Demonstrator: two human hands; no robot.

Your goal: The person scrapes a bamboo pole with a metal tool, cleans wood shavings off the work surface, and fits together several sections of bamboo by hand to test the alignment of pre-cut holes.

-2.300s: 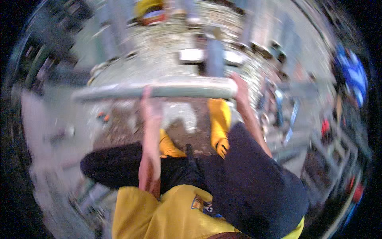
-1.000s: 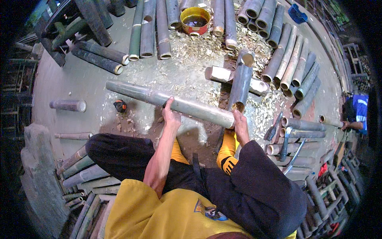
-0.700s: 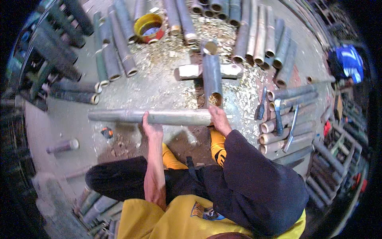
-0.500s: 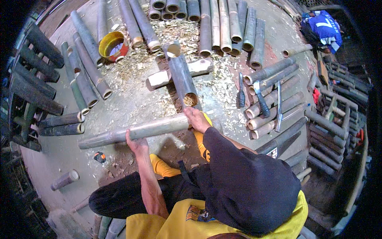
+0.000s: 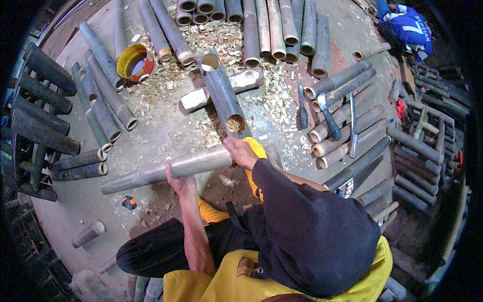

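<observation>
A long greyish bamboo tube (image 5: 143,177) lies slantwise across in front of me, its right end higher in the picture. My left hand (image 5: 182,182) grips it near its middle from the near side, thumb along the wall. At the right end my right hand (image 5: 242,152) is closed around it, fingers partly hidden. A bright yellow object (image 5: 255,147) shows beside that hand; its kind is unclear. Just beyond, a dark bamboo tube (image 5: 221,90) with a cut opening rests across a pale block (image 5: 195,100); wood chips show inside its near end.
Bamboo tubes (image 5: 275,30) lie at the far side. A yellow-and-red bucket (image 5: 149,64) stands far left. At right, a hatchet-like tool (image 5: 329,121) and a long blade (image 5: 353,126) lie over tubes. Shavings cover the floor. A person in a blue shirt (image 5: 406,31) crouches far right.
The whole view has shifted slightly. Both hands keep their hold on the bamboo tube, which tilts a little more, its left end closer to me.
</observation>
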